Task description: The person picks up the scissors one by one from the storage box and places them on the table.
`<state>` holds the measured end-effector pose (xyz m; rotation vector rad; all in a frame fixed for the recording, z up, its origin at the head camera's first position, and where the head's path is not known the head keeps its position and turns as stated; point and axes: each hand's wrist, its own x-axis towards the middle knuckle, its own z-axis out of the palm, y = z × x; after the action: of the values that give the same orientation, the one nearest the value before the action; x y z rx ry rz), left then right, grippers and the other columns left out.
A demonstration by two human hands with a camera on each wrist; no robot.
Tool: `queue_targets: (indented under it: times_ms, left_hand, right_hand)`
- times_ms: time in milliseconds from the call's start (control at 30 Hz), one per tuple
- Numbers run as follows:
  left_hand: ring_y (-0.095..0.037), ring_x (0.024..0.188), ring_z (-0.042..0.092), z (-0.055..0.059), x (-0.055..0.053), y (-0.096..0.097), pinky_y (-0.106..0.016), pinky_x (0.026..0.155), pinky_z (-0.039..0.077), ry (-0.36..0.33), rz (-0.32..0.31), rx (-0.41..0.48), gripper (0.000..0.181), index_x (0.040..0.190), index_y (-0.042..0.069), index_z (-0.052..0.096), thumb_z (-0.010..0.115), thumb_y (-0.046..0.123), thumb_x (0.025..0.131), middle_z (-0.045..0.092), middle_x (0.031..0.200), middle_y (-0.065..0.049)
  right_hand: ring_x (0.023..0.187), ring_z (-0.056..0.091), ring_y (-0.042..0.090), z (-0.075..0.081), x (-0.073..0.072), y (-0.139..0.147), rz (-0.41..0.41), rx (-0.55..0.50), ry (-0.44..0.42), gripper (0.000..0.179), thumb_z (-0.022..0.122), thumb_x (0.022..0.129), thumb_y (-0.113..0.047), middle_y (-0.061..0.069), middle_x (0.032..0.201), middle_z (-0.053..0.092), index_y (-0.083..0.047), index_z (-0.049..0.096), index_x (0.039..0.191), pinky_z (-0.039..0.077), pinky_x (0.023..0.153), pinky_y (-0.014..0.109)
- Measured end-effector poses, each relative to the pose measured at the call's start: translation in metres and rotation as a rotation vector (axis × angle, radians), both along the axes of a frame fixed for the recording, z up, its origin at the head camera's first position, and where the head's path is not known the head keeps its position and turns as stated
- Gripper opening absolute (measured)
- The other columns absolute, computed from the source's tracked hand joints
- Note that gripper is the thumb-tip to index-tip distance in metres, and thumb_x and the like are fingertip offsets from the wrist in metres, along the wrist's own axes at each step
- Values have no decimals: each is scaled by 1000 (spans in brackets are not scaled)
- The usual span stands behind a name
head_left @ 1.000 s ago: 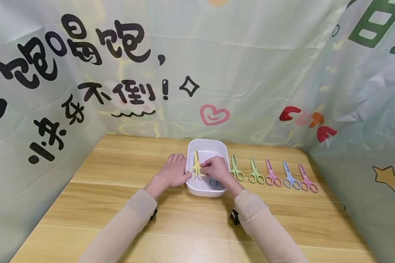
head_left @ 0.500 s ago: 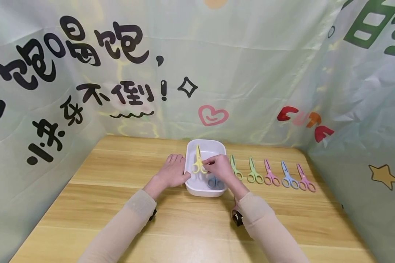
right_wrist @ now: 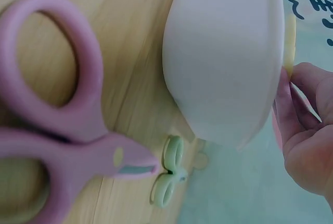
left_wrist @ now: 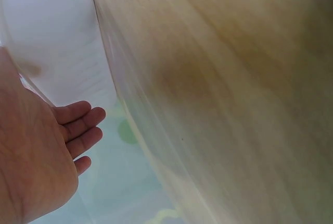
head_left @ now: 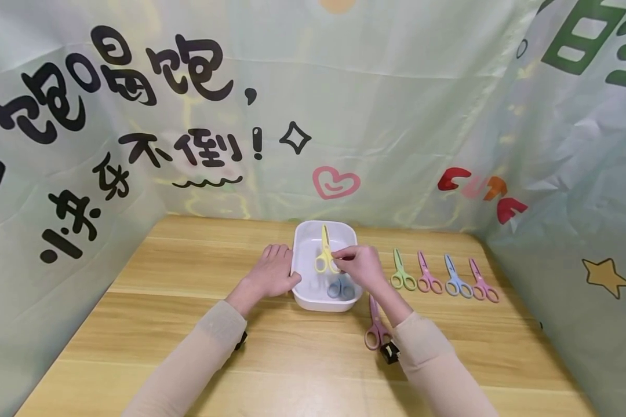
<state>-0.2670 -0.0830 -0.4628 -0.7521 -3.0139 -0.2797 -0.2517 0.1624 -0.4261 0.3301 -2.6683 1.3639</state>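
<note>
In the head view my right hand (head_left: pixel 364 267) pinches the handle end of yellow scissors (head_left: pixel 326 251), blades pointing away, over a white tray (head_left: pixel 323 305). The right wrist view shows thumb and fingers gripping their yellow edge (right_wrist: pixel 290 52) beside the tray's rim. Blue-grey scissors (head_left: pixel 341 285) lie in the tray's near right part. My left hand (head_left: pixel 271 272) rests at the tray's left side, fingers extended, thumb at the rim; its wrist view shows the palm (left_wrist: pixel 41 151) and straight fingers.
Purple scissors (head_left: pixel 377 328) lie near my right wrist. To the tray's right, green scissors (head_left: pixel 400 269), pink scissors (head_left: pixel 425 272), blue scissors (head_left: pixel 453 275) and another pink pair (head_left: pixel 479 278) form a row on the wooden table (head_left: pixel 198 255). Printed cloth (head_left: pixel 407 116) surrounds the back and sides.
My right hand has moved right and slightly away with the yellow scissors, now over the tray's middle. It covers the nearest green pair; the purple scissors have come into view. The left hand stays put.
</note>
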Motion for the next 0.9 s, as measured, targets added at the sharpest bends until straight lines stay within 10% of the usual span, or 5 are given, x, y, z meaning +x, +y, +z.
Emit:
queue_targets:
  times_ms: [900]
  left_hand:
    - [-37,136,37,0,-2,-2,-49,123,21,-23,-5,-9,66,141,-8,47,48,41,97,48,141,-22]
  right_hand:
    - [84,76,25,12,44,39,-9,112,143,13,80,84,1,13,99,79,-5,83,96,58,67,24]
